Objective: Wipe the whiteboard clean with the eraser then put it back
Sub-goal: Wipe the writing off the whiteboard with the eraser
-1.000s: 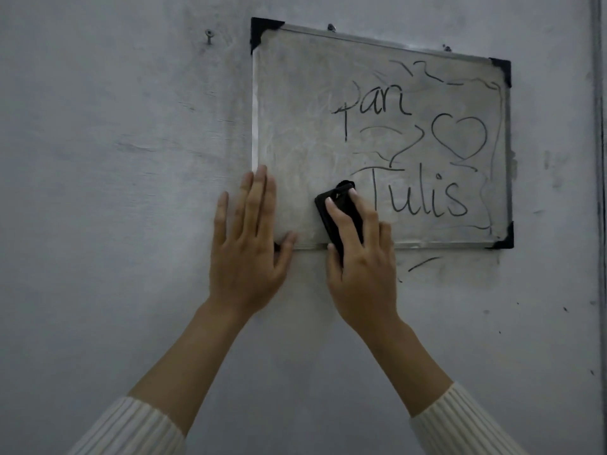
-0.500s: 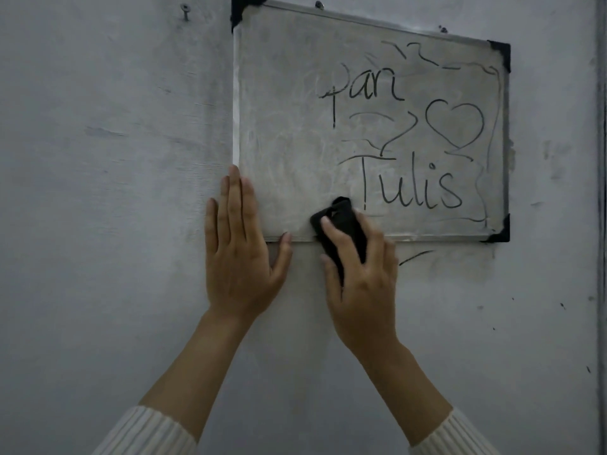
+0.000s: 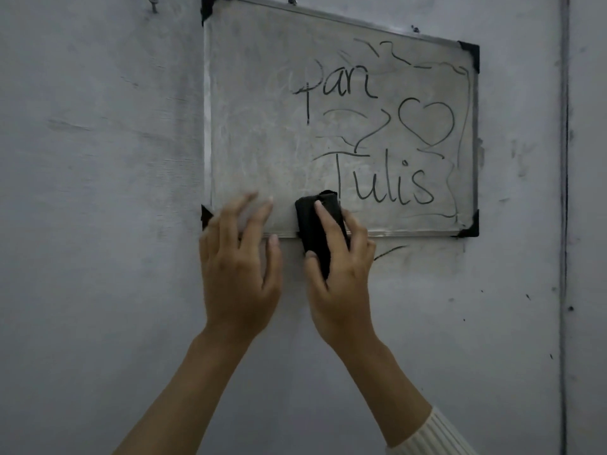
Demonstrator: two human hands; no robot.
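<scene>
Right hand (image 3: 341, 290) grips the eraser (image 3: 310, 224) low on the smudged whiteboard (image 3: 262, 126), left hand (image 3: 239, 277) splayed open beside it.

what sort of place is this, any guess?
Likely a plain room at home, not an office, though unsure: a framed whiteboard hangs crooked on a scuffed bare wall, with a stray marker stroke below it.

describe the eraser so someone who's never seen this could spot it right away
Find the whiteboard hanging on the grey wall. At its bottom edge, just left of the word Tulis, the right hand grips the eraser. It is a chunky black block, larger than the black corner caps nearby.
</scene>
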